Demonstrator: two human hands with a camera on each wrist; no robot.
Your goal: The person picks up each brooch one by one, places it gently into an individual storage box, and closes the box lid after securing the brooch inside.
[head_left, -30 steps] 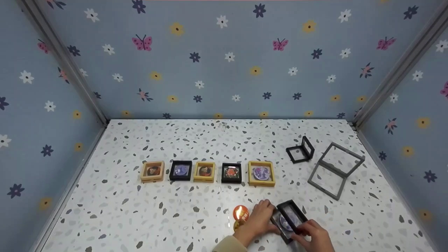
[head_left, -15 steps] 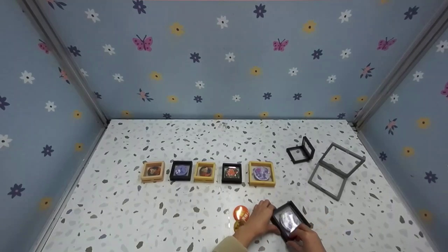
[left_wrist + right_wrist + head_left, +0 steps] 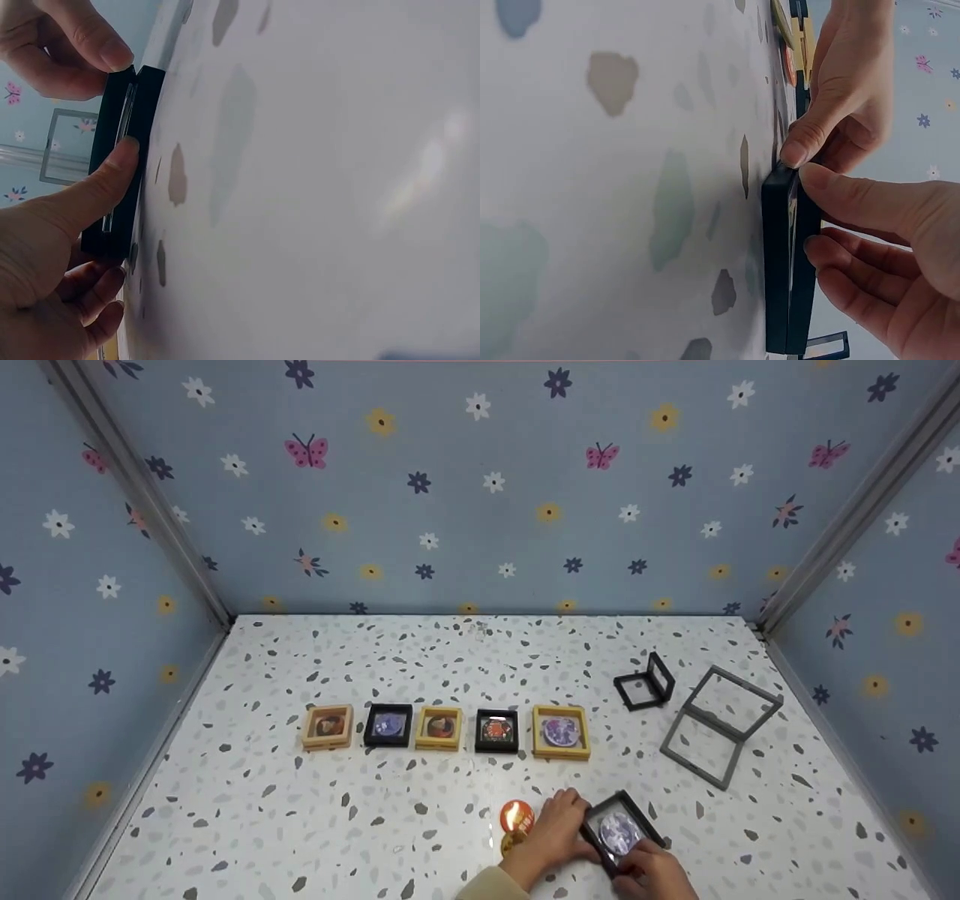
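A black display frame [image 3: 642, 816] lies tilted at an angle on the table's near right, a round purple badge [image 3: 619, 832] behind its clear film. My left hand [image 3: 553, 831] holds its left side; in the left wrist view the thumb [image 3: 118, 161] lies along the seam. My right hand [image 3: 654, 873] grips the near corner, with thumb [image 3: 840, 187] and fingers on the upper half in the right wrist view. The halves lie nearly together, a narrow gap showing at the edge. Left of my left hand are an orange badge [image 3: 517, 816] and a gold badge [image 3: 511, 844], partly covered.
Several filled frames form a row: a light wooden-coloured one [image 3: 307, 727], black and yellow ones, and a larger yellow frame [image 3: 538, 735]. At right, a small black frame [image 3: 630, 705] and a large grey frame [image 3: 709, 772] stand unfolded. Patterned walls enclose the table.
The display frame's raised upper half has come down over the badge. My right hand has shifted slightly left and down with it; my left hand has stayed put.
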